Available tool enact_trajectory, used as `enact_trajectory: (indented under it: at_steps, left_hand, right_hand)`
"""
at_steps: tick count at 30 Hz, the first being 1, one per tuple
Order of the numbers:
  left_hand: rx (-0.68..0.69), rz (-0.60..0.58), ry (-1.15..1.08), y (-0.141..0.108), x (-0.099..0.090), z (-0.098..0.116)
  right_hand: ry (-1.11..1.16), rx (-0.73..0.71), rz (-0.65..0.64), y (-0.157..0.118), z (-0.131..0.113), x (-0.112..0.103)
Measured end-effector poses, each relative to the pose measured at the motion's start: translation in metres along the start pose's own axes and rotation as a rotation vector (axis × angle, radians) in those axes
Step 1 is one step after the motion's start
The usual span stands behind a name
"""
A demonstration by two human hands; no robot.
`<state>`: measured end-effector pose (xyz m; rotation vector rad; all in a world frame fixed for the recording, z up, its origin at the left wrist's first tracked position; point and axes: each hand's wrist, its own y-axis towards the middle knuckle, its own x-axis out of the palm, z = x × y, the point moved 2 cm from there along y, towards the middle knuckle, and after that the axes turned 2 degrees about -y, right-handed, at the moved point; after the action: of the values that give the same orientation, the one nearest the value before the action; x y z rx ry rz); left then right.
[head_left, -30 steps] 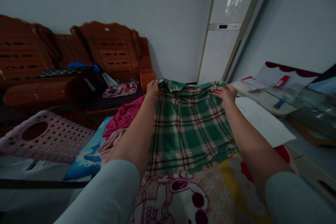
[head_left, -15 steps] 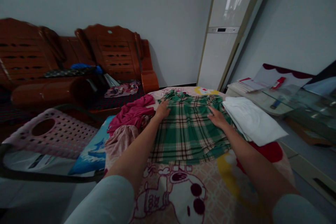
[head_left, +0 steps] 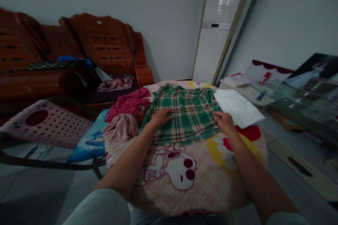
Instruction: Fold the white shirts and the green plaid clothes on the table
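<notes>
A green plaid garment [head_left: 185,112] lies spread out on a round table with a pink patterned cover [head_left: 211,182]. My left hand [head_left: 161,117] rests on the garment's left part, fingers apart and holding nothing. At its right edge is my right hand [head_left: 224,121], its thumb and fingertips drawn together at the cloth; whether fabric is pinched between them is hard to make out. White folded cloth [head_left: 239,108] lies just beyond the right hand. Magenta cloth [head_left: 129,103] and a dusty pink cloth [head_left: 121,127] are heaped on the left side.
A pink woven chair [head_left: 52,123] with a blue cushion [head_left: 92,139] stands at the left. Wooden seats [head_left: 105,49] line the wall behind. A white cabinet-like unit [head_left: 211,49] stands at the back, and a glass-topped stand [head_left: 295,102] is on the right.
Both hands have come nearer along the garment, the right one to its right edge, with its fingers drawn closer together. The view has shifted, showing more of the table's front edge.
</notes>
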<state>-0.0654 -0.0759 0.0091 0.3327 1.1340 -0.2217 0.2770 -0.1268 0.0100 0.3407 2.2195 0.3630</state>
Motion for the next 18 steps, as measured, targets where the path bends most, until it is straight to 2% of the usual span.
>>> enact_trajectory:
  at_steps: [2, 5, 9, 11, 14, 16, 18]
  left_hand:
    - [0.008, 0.02, -0.049, -0.009, -0.007, 0.009]
    - [0.114, -0.005, -0.18, -0.024, -0.008, 0.043]
    - [0.312, -0.048, -0.283, -0.044, 0.01, 0.098]
    - [0.37, -0.072, -0.278, -0.052, 0.023, 0.115]
    - [0.386, -0.115, -0.227, -0.058, 0.038, 0.127]
    - [0.359, -0.12, -0.174, -0.059, 0.044, 0.129]
    - [0.329, -0.095, -0.123, -0.058, 0.048, 0.129]
  right_hand:
    - [0.053, 0.025, 0.048, -0.008, -0.002, -0.007]
    - [0.157, 0.05, 0.066, -0.018, -0.005, -0.011]
    - [0.268, 0.182, 0.037, -0.026, -0.002, -0.015]
    - [0.272, 0.252, 0.065, -0.029, 0.002, -0.02]
    - [0.184, 0.282, 0.099, -0.036, 0.009, -0.026]
    - [0.107, 0.247, 0.017, -0.041, 0.011, -0.024]
    - [0.004, 0.15, -0.119, -0.043, 0.011, -0.02]
